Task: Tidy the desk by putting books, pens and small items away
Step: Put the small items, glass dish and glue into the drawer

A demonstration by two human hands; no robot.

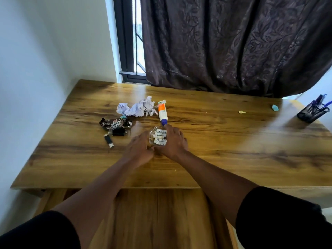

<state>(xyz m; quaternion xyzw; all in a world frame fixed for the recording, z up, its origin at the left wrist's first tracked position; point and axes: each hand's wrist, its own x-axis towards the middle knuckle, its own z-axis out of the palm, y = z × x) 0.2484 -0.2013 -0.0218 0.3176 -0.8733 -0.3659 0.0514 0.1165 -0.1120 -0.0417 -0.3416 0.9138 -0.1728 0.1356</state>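
Two hands, left hand (139,147) and right hand (173,141) cupping clear jar (157,138), "Happy Happy" wrapper (115,123) nearby

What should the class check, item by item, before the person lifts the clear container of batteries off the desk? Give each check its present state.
1. Right hand on the container: ok, fingers curl round its right side.
2. Left hand on the container: cannot tell, it sits at the left side but is blurred.
3. Batteries inside: ok, they lie within the clear wall.
4. Lid closed: cannot tell.
5. Glue bottle out of the way: not ok, its blue cap lies right at the right hand's fingertips.
6. Pen holder clear of the path: ok, it stands far right on the desk.
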